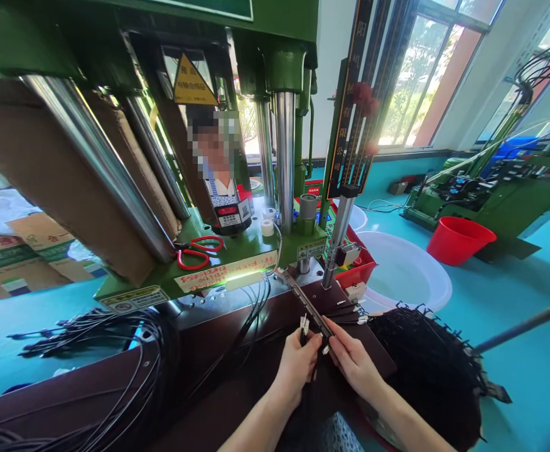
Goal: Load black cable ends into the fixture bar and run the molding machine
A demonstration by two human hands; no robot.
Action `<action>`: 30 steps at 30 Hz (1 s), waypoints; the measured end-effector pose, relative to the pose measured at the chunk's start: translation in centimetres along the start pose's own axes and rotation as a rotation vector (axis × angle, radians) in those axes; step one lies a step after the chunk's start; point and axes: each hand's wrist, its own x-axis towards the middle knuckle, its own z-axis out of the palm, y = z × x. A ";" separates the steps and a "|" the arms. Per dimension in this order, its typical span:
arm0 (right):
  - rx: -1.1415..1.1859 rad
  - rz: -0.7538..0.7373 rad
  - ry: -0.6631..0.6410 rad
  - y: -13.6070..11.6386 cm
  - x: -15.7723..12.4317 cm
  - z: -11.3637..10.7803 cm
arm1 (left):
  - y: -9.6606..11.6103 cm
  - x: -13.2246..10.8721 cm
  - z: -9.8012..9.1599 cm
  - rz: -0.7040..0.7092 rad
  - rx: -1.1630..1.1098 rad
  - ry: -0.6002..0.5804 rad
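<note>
My left hand (298, 361) is closed round a few black cables whose bare metal plug ends (304, 324) stick up above the fingers. A long, narrow slotted metal bar (309, 306) runs from the press edge down to my hands. My right hand (354, 361) grips the near end of this bar, fingers along its right side. A small silvery connector (326, 349) shows between the two hands; which hand holds it I cannot tell. Both hands are over the dark brown tabletop (275, 333).
The green press (284, 59) with steel columns stands ahead. Red-handled scissors (199, 251) lie on its bed. Black cable bundles (157, 351) lie at left; a black cable heap (425, 370) is at right. Beyond are a white tub (404, 267) and a red bucket (461, 240).
</note>
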 end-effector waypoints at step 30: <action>0.318 0.206 -0.026 -1.4 -0.2 -0.9 | 1.9 -0.6 -1.4 -0.043 -0.117 -0.055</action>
